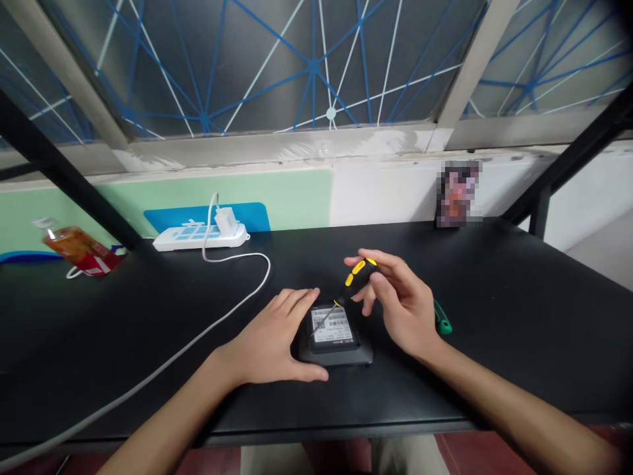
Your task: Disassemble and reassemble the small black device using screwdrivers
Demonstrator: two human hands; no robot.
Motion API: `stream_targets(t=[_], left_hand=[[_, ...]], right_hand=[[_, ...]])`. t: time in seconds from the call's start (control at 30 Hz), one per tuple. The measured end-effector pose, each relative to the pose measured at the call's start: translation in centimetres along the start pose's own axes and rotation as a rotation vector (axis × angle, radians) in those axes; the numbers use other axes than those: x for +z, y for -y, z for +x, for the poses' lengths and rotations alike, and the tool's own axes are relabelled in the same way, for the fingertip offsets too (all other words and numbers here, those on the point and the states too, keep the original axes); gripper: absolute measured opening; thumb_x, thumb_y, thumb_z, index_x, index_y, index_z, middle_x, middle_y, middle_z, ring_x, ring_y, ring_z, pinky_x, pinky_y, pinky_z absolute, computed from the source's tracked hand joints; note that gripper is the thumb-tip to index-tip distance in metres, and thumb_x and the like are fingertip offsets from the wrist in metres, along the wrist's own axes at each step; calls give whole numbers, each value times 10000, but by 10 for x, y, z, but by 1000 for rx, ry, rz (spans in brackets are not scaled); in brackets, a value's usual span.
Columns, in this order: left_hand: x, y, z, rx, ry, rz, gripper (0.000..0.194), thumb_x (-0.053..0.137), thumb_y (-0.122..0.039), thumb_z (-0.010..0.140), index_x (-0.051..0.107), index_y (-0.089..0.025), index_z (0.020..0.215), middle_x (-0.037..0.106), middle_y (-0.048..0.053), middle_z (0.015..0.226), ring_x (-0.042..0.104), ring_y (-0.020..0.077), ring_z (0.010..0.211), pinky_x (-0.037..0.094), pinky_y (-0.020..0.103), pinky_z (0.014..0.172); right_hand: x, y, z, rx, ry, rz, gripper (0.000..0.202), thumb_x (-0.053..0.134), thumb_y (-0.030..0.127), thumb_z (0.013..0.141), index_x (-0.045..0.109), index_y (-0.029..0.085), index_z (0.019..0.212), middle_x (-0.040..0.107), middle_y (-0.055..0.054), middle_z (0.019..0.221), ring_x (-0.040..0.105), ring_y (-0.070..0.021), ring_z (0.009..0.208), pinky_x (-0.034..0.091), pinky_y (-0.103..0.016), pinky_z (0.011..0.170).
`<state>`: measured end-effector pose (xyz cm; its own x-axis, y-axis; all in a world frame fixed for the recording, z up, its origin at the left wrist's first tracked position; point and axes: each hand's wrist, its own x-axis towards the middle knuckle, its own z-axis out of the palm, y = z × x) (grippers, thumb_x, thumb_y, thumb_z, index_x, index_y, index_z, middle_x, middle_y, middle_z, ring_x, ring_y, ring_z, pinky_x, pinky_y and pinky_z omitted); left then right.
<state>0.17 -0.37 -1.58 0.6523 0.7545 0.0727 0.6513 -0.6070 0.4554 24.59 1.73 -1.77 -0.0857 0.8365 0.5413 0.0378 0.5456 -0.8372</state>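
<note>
A small black device (pixel 341 355) with a wide base lies on the desk, its white printed label (pixel 332 324) with a QR code and barcodes facing up. My left hand (pixel 274 336) grips it from the left, fingers along the far edge and thumb along the near edge. Between thumb and fingers, my right hand (pixel 403 303) holds a screwdriver (pixel 356 280) with a black and yellow handle. The screwdriver's thin shaft slants down to the left across the label. Its tip is by the left edge of the device; whether it sits on a screw I cannot tell.
A white power strip (pixel 198 237) with a plugged-in charger (pixel 226 221) lies at the back; its white cable (pixel 182 353) runs to the near left. A tilted drink bottle (pixel 82 249) is at far left. A green cord (pixel 445 325) lies beside my right wrist; a phone (pixel 455 196) leans on the wall.
</note>
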Motion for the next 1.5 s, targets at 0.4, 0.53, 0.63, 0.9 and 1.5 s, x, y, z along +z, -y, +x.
stream_targets(t=[0.4,0.53,0.63,0.9,1.5], left_hand=[[0,1,0,-2,5,11,1133,741,-738,748,253,-159,1591,406,198,1560,385,392,1423,349,574,1180],[0,1,0,1,0,5,1130,737,-744,746,256,-170,1592,412,193,1554,384,395,1421,346,578,1179],[-1,0,1,2,0,-12,1136,741,-743,742,245,-183,1597,416,195,1552,390,403,1414,350,592,1170],[0,2,0,4,-7,-12,1130,742,-741,744,254,-182,1596,404,182,1567,383,402,1420,350,586,1176],[-1,-1,-1,-7,0,-1,1123,746,-737,745,253,-196,1597,401,185,1569,378,389,1433,339,578,1186]], right_hand=[[3,4,4,-77,-17,-49,240,641,286,953,677,318,1188,589,5,997,660,-66,636,600,-223,562],[0,3,4,-65,38,-41,311,512,300,1020,634,354,1302,652,-34,1199,698,-91,701,636,-289,664],[-1,1,2,-20,66,-36,380,496,304,1026,568,365,1393,670,-48,1305,713,-112,712,653,-339,709],[-1,0,0,-3,83,-5,424,528,265,1015,541,406,1415,657,-21,1319,706,-92,732,650,-308,734],[7,0,2,87,6,71,417,658,334,936,556,305,1339,687,-36,1084,723,-148,813,650,-292,671]])
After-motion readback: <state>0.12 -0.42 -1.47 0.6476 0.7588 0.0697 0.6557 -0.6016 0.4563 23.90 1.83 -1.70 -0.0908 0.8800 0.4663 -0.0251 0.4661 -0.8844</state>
